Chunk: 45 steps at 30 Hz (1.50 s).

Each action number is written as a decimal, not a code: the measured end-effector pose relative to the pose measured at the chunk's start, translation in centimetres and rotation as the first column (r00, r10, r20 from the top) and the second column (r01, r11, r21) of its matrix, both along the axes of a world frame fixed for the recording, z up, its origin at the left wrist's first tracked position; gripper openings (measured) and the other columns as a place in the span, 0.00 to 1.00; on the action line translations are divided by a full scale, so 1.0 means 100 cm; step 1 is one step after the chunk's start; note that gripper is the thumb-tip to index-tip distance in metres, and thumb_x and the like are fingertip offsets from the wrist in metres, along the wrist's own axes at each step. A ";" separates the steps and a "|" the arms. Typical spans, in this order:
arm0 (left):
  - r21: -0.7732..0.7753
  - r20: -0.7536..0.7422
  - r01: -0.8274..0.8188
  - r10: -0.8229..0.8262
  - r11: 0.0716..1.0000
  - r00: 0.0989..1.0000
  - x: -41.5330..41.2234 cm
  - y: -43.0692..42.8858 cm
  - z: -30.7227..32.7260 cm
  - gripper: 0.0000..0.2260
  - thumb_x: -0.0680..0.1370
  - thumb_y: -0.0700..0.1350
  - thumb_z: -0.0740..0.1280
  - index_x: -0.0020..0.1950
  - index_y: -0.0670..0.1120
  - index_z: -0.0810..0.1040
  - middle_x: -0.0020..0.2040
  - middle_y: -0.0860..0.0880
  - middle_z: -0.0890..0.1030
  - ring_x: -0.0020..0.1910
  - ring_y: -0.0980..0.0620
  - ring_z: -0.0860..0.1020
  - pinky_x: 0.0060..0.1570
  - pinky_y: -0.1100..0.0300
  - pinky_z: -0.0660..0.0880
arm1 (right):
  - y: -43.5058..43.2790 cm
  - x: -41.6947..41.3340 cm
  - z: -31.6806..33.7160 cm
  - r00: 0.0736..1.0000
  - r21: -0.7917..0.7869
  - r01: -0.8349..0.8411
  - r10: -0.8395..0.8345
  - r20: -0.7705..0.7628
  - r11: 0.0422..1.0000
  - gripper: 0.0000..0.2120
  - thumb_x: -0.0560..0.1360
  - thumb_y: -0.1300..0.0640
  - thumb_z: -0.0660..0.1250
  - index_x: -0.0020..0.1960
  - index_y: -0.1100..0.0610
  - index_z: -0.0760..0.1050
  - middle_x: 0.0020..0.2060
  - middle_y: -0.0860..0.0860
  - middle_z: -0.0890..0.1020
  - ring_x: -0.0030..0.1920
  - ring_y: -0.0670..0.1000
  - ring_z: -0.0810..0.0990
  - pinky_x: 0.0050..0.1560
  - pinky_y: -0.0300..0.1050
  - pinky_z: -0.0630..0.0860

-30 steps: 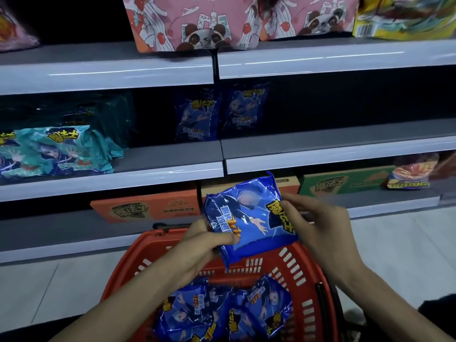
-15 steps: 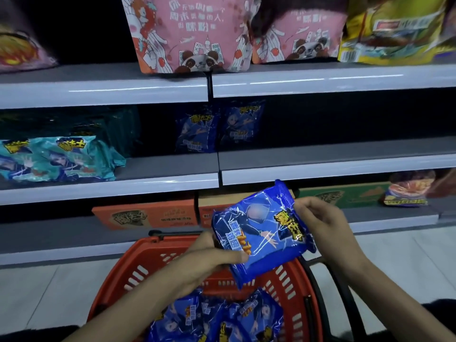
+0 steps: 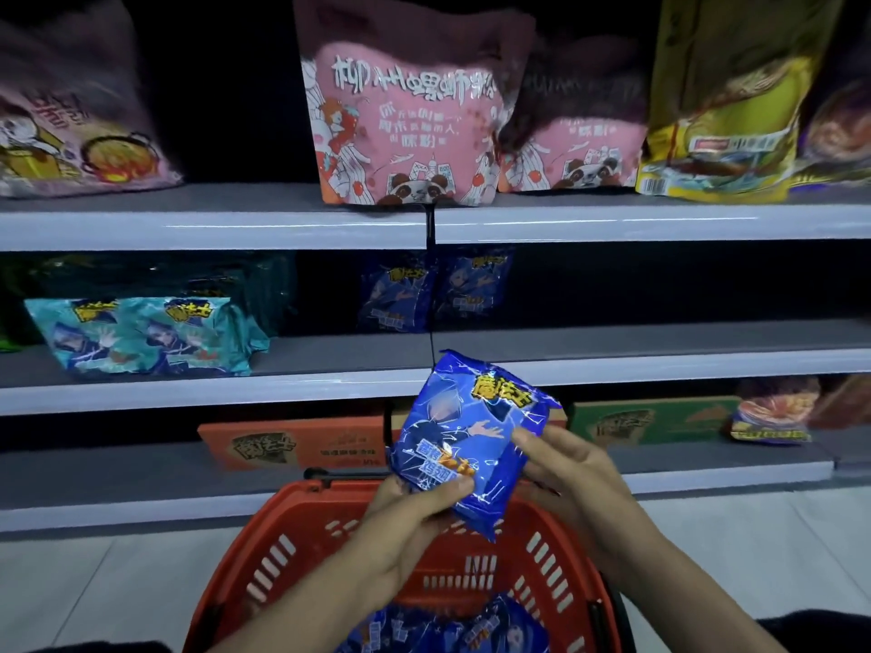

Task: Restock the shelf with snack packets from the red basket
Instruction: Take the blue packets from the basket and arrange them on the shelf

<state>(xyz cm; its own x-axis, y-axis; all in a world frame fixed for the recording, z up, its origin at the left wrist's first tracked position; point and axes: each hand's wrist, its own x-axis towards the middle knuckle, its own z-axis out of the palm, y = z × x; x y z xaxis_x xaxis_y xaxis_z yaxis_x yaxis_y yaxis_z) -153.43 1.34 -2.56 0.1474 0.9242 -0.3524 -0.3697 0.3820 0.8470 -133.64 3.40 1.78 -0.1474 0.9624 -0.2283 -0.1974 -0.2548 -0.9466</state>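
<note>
Fingers of the left hand pinch the lower end of the blue snack packet, thumb on the printed face. The right hand shares the load, its fingers curled round the packet's right edge: a two-handed hold, nothing slack. That packet hangs in the air just above the far rim of the red basket, face toward the camera. Its long axis is close to upright, logo end on top and leaning a touch to the right. Below, more blue packets lie in the basket, so plenty is left to do.

Now the bit that matters: the middle shelf lies up and ahead of the hands, its front edge just behind the packet's top corner. Two matching packets stand at its back, above and slightly left of the held one. My read is a lift and a push forward, logo end leading, and the left hand sits on the nearer side of that slot. Teal packets fill the shelf further left, and pink bags stand on the shelf above.
</note>
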 end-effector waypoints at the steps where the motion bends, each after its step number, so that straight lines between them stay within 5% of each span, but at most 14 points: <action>1: 0.020 0.015 0.003 -0.003 1.000 1.000 0.000 -0.001 -0.001 0.30 0.71 0.38 0.81 0.70 0.42 0.76 0.63 0.41 0.85 0.63 0.41 0.83 0.67 0.44 0.76 | 0.000 -0.005 -0.002 1.000 -0.004 -0.002 0.002 -0.024 1.000 0.16 0.76 0.60 0.74 0.63 0.60 0.81 0.55 0.59 0.87 0.57 0.62 0.86 0.61 0.59 0.80; 5: 0.060 0.056 0.056 -0.059 0.997 0.997 -0.002 -0.001 -0.002 0.31 0.69 0.37 0.80 0.71 0.38 0.74 0.64 0.38 0.83 0.64 0.39 0.82 0.67 0.46 0.76 | 0.004 -0.008 0.002 0.985 -0.023 0.122 -0.124 -0.119 0.992 0.17 0.73 0.65 0.74 0.62 0.65 0.79 0.54 0.63 0.86 0.50 0.63 0.87 0.53 0.58 0.85; 10: 0.063 -0.091 0.105 -0.099 0.993 0.991 -0.004 0.002 -0.003 0.34 0.66 0.35 0.82 0.68 0.39 0.73 0.59 0.42 0.86 0.60 0.43 0.85 0.62 0.49 0.79 | 0.009 -0.003 0.007 0.966 -0.026 0.153 -0.155 -0.206 0.988 0.14 0.76 0.66 0.71 0.60 0.66 0.79 0.52 0.64 0.87 0.42 0.58 0.88 0.37 0.48 0.85; 15: 0.078 -0.014 0.131 -0.130 0.988 0.991 -0.007 0.014 -0.002 0.32 0.70 0.43 0.80 0.71 0.41 0.73 0.64 0.43 0.84 0.65 0.43 0.82 0.69 0.42 0.75 | 0.021 0.001 0.000 0.973 0.004 0.137 -0.133 -0.190 0.991 0.11 0.77 0.67 0.69 0.58 0.65 0.80 0.50 0.62 0.88 0.41 0.55 0.89 0.35 0.44 0.83; 18: 0.054 -0.003 0.003 -0.003 0.999 1.000 -0.012 0.030 -0.001 0.29 0.69 0.53 0.80 0.67 0.48 0.80 0.64 0.47 0.85 0.64 0.44 0.83 0.68 0.40 0.76 | 0.035 0.006 -0.006 0.984 0.020 0.110 -0.106 -0.144 0.994 0.12 0.78 0.65 0.69 0.60 0.64 0.79 0.52 0.61 0.87 0.44 0.56 0.89 0.37 0.44 0.84; 21: 0.129 -0.149 -0.043 0.062 0.991 0.987 -0.019 0.044 0.004 0.26 0.67 0.62 0.81 0.63 0.56 0.84 0.63 0.50 0.85 0.64 0.48 0.83 0.66 0.43 0.76 | 0.051 0.011 -0.013 0.992 0.026 0.088 -0.085 -0.097 0.996 0.14 0.78 0.63 0.70 0.63 0.62 0.79 0.54 0.60 0.87 0.48 0.58 0.88 0.40 0.46 0.85; 25: 0.209 -0.339 -0.043 0.113 0.977 0.934 -0.024 0.053 0.004 0.17 0.70 0.53 0.77 0.58 0.53 0.85 0.54 0.54 0.88 0.56 0.54 0.85 0.54 0.64 0.79 | 0.065 0.015 -0.021 0.997 0.047 0.061 -0.058 -0.046 0.997 0.15 0.77 0.61 0.71 0.64 0.61 0.79 0.55 0.59 0.87 0.54 0.61 0.87 0.53 0.55 0.84; 28: 0.237 -0.387 -0.032 0.124 0.971 0.914 -0.024 0.055 -0.001 0.11 0.74 0.47 0.76 0.55 0.49 0.86 0.51 0.52 0.89 0.53 0.53 0.86 0.49 0.68 0.79 | 0.069 0.015 -0.030 0.996 0.060 0.081 -0.079 -0.036 0.995 0.15 0.75 0.61 0.73 0.62 0.60 0.81 0.53 0.59 0.88 0.53 0.63 0.87 0.54 0.57 0.82; 33: 0.278 -0.409 -0.115 0.226 0.954 0.884 -0.019 0.061 -0.015 0.06 0.76 0.41 0.76 0.52 0.45 0.87 0.48 0.49 0.89 0.50 0.49 0.87 0.48 0.64 0.81 | 0.070 0.012 -0.048 0.973 0.208 0.123 -0.160 0.168 0.970 0.10 0.76 0.62 0.75 0.56 0.54 0.85 0.48 0.50 0.88 0.49 0.52 0.86 0.42 0.42 0.81; 36: 0.308 -0.431 -0.149 0.278 0.940 0.858 -0.013 0.068 -0.019 0.05 0.75 0.40 0.77 0.50 0.46 0.87 0.46 0.49 0.89 0.49 0.49 0.87 0.49 0.60 0.82 | 0.071 0.008 -0.054 0.873 0.354 0.081 -0.238 0.426 0.932 0.15 0.77 0.65 0.73 0.55 0.45 0.83 0.43 0.47 0.85 0.43 0.48 0.82 0.43 0.46 0.81; 39: 0.349 -0.443 -0.159 0.312 0.924 0.840 -0.008 0.076 -0.019 0.03 0.77 0.41 0.76 0.50 0.47 0.87 0.44 0.49 0.89 0.46 0.51 0.86 0.48 0.59 0.82 | 0.071 0.001 -0.054 0.823 0.436 0.075 -0.303 0.481 0.897 0.20 0.77 0.65 0.73 0.59 0.41 0.77 0.46 0.44 0.84 0.44 0.44 0.81 0.43 0.40 0.80; 42: 0.394 -0.421 -0.188 0.358 0.900 0.833 -0.003 0.093 -0.017 0.02 0.78 0.40 0.75 0.49 0.45 0.86 0.42 0.48 0.88 0.43 0.53 0.85 0.44 0.62 0.80 | 0.073 0.001 -0.055 0.829 0.450 0.121 -0.339 0.445 0.885 0.26 0.78 0.64 0.72 0.72 0.49 0.70 0.56 0.47 0.81 0.51 0.38 0.80 0.48 0.33 0.79; 45: 0.410 -0.394 -0.226 0.395 0.884 0.830 0.000 0.120 -0.014 0.02 0.79 0.39 0.74 0.48 0.45 0.85 0.39 0.51 0.87 0.40 0.56 0.84 0.40 0.66 0.78 | 0.079 0.000 -0.060 0.696 0.572 0.001 -0.412 0.589 0.820 0.27 0.79 0.63 0.69 0.75 0.51 0.67 0.67 0.46 0.72 0.63 0.42 0.76 0.55 0.41 0.80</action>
